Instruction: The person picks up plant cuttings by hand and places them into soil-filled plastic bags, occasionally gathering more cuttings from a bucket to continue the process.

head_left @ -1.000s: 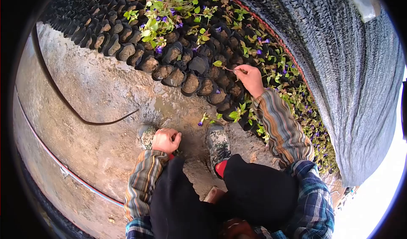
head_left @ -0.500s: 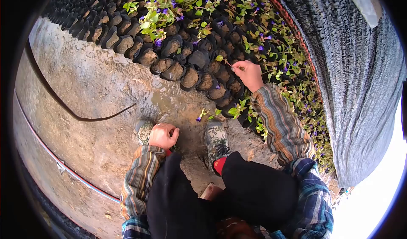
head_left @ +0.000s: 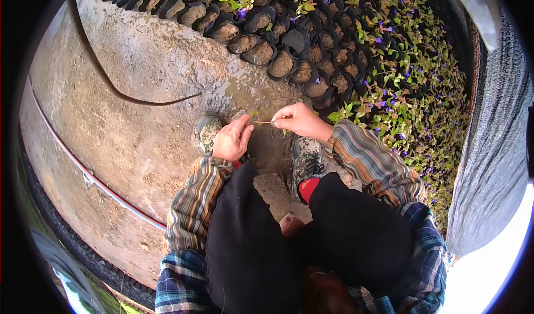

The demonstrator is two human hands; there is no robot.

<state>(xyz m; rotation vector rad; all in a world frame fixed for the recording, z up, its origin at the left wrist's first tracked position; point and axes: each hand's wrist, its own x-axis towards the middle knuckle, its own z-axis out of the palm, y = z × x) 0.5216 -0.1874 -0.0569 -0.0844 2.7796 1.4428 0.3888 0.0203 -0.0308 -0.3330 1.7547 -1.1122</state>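
My right hand (head_left: 300,120) pinches a thin reddish plant stem (head_left: 263,122) between thumb and fingertips, above the wet ground between my boots. Facing it is my left hand (head_left: 231,139), its thumb and forefinger slightly apart at the stem's other end. Whether they touch the stem is hard to see. A bit of blurred green shows beside the fingertips. Beyond my hands stand rows of black soil-filled pots (head_left: 281,63), tightly packed. Leafy plants with purple flowers (head_left: 411,86) grow thickly to the right of them.
A dark hose (head_left: 119,94) curves over the muddy concrete floor (head_left: 139,63) at left, with a thin red-and-blue pipe (head_left: 125,204) further out. Grey shade netting (head_left: 492,147) hangs along the right side. My camouflage boots (head_left: 307,157) are planted below my hands.
My right hand has drawn back from the pots toward my left hand, carrying the thin stem. My left hand has risen from near my boot to meet it. The view has shifted.
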